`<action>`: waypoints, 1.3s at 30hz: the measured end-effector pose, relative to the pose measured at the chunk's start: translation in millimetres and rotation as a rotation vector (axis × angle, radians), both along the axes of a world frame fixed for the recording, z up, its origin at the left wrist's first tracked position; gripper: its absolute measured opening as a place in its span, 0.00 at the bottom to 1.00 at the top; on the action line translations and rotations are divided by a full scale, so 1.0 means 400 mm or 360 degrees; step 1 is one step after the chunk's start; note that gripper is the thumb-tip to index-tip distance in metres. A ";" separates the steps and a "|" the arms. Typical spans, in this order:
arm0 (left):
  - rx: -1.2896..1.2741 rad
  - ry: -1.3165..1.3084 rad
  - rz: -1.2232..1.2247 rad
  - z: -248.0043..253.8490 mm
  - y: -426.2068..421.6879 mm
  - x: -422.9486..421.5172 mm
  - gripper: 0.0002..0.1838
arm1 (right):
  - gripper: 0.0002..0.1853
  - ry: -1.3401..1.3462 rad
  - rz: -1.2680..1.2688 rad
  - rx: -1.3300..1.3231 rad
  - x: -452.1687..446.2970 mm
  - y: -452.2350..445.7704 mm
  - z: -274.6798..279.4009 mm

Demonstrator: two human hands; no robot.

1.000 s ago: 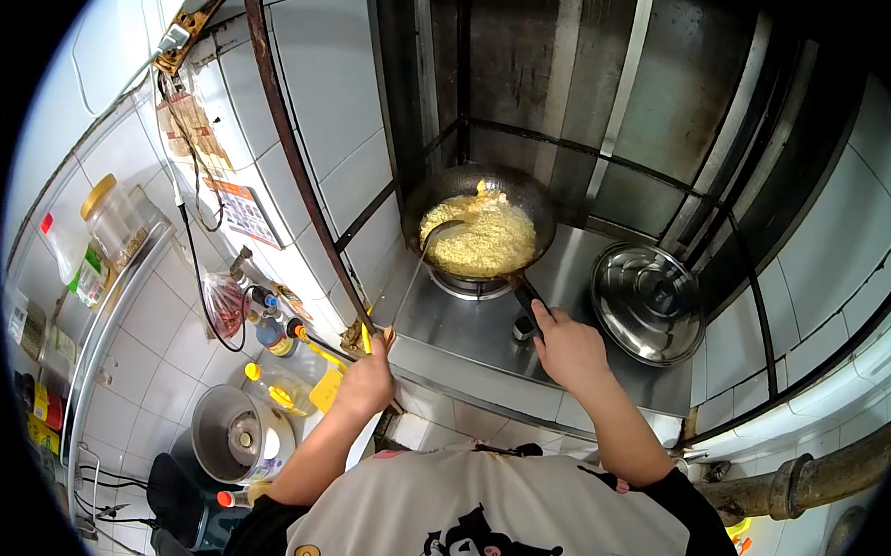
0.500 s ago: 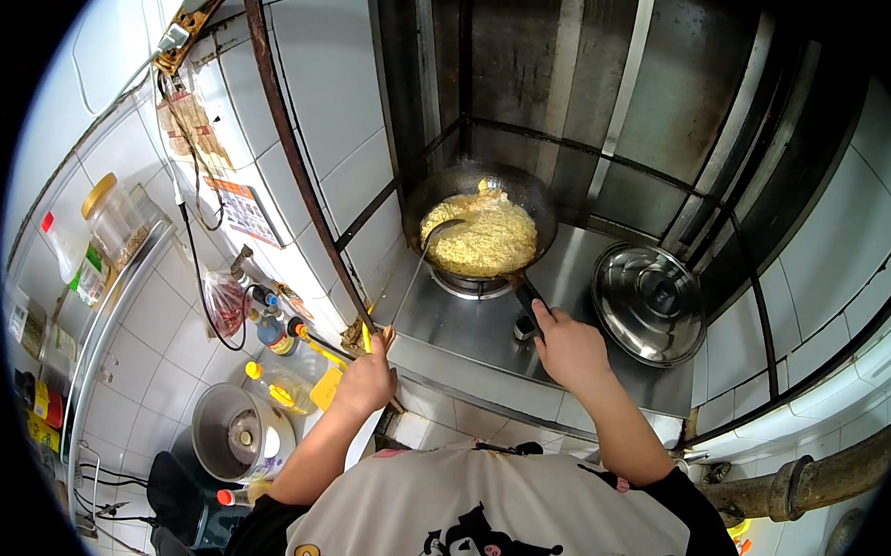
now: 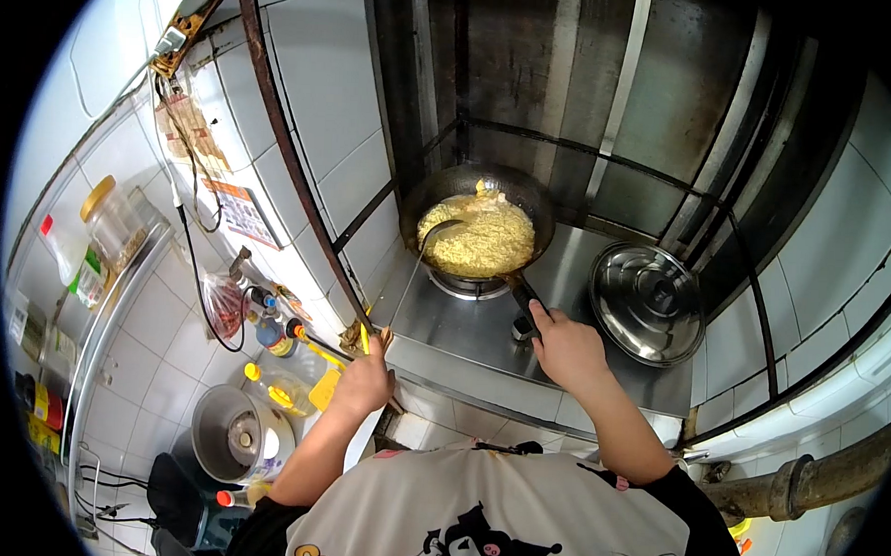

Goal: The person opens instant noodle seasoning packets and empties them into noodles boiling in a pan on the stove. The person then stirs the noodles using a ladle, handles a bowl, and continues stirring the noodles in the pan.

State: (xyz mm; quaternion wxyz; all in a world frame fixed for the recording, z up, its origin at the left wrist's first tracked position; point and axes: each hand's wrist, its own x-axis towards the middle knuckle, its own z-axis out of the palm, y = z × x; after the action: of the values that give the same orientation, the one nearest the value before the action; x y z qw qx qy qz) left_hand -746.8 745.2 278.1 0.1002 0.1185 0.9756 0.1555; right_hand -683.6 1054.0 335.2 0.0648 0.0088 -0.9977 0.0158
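My left hand (image 3: 363, 382) is wrapped round the yellow-ended handle of a long metal cooking spatula (image 3: 418, 265). The spatula's dark, curved head rests in the left part of a yellow, crinkled food (image 3: 487, 242) that looks like noodles, so its full shape is hidden. This food fills much of a dark wok (image 3: 541, 208) on the stove burner. Fingers closed, my right hand (image 3: 569, 351) grips the wok's black handle, with the forefinger stretched along it.
Right of the wok, a shiny metal lid (image 3: 647, 305) lies on the steel stovetop (image 3: 444, 323). At lower left stand a pot (image 3: 265, 434), an oil bottle (image 3: 280, 388) and other bottles. A shelf (image 3: 116, 308) with jars hangs on the left wall. Dark metal bars frame the stove.
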 end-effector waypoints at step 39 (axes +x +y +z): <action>0.0260 0.0458 -0.0025 0.142 0.178 -0.340 0.30 | 0.25 0.0042 0.0056 -0.0094 0.004 0.010 -0.006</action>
State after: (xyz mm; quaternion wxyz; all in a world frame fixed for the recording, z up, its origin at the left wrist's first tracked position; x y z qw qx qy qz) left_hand -882.8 816.2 334.8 -0.0493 0.1550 0.9630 0.2150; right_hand -682.1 1058.2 332.7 0.0779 0.0248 -0.9956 0.0464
